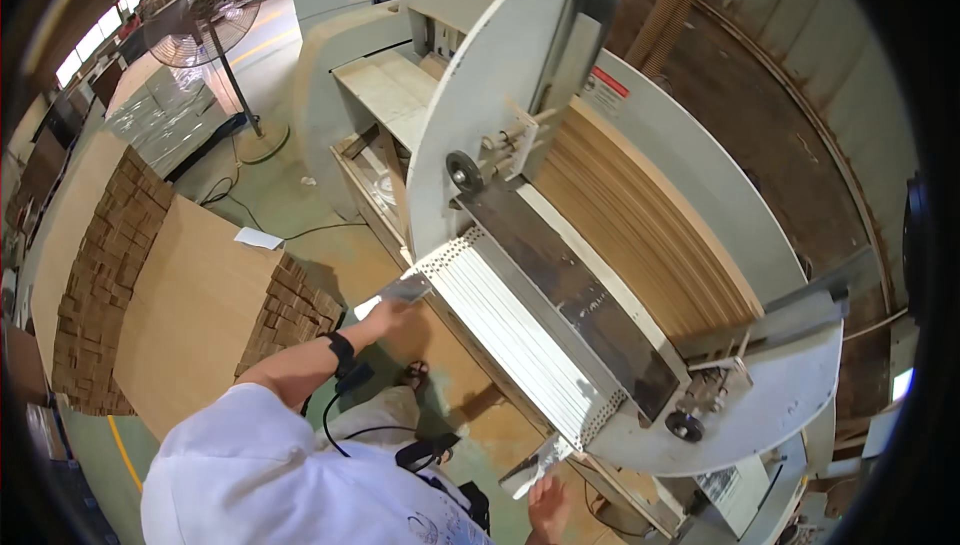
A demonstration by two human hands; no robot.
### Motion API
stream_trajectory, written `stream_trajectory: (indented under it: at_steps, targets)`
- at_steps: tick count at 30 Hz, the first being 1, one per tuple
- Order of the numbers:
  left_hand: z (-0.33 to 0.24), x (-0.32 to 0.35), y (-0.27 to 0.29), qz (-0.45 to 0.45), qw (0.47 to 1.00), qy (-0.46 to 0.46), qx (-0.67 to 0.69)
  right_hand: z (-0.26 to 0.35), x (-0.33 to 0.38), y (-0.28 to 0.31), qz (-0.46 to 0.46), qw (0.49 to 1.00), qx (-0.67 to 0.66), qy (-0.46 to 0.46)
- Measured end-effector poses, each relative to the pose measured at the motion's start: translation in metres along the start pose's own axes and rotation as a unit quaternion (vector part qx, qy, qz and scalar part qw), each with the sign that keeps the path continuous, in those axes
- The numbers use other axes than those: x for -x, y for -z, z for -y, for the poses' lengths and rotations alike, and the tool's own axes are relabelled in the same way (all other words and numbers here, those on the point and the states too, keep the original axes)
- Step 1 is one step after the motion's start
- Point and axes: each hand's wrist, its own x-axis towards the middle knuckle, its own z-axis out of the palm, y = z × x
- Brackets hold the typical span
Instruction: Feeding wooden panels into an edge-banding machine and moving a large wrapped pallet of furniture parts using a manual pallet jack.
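Observation:
My left hand is at the near left corner of the machine, against a flat metal plate that juts out there; its fingers hardly show. Low in the view, my right hand has its fingers stretched up just below a second shiny metal plate. Between the two plates lies a row of long white strips, side by side, with dark holes at both ends. Beyond them runs a dark, scuffed metal bar. Long brown boards stand packed together behind the bar.
Big pale curved side panels flank the machine, with small black wheels on them. To the left stand stacked brown boards with a white paper on top. A pedestal fan and a floor cable are behind.

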Motion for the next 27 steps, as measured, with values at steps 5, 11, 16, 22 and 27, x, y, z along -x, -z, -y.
stream_trajectory:
  at_steps: [5, 11, 16, 22, 27]
  targets:
    - [0.009, -0.111, 0.011, -0.106, 0.967, -0.232, -0.003, -0.047, -0.015, 0.14, 0.191, 0.792, -0.524, -0.249]
    - [0.032, -0.206, 0.005, -0.075, 0.975, -0.208, -0.012, -0.099, 0.001, 0.076, -0.16, 0.984, 0.037, -0.071]
    - [0.026, -0.213, -0.004, 0.004, 0.985, -0.132, 0.11, -0.142, -0.011, 0.008, -0.188, 0.98, 0.035, -0.049]
    - [0.03, -0.175, 0.002, 0.004, 0.987, -0.1, 0.127, -0.169, -0.025, -0.004, -0.21, 0.977, 0.04, -0.027]
    - [0.068, -0.157, 0.013, 0.071, 0.982, 0.019, 0.171, -0.173, -0.012, -0.007, -0.194, 0.98, 0.029, -0.035]
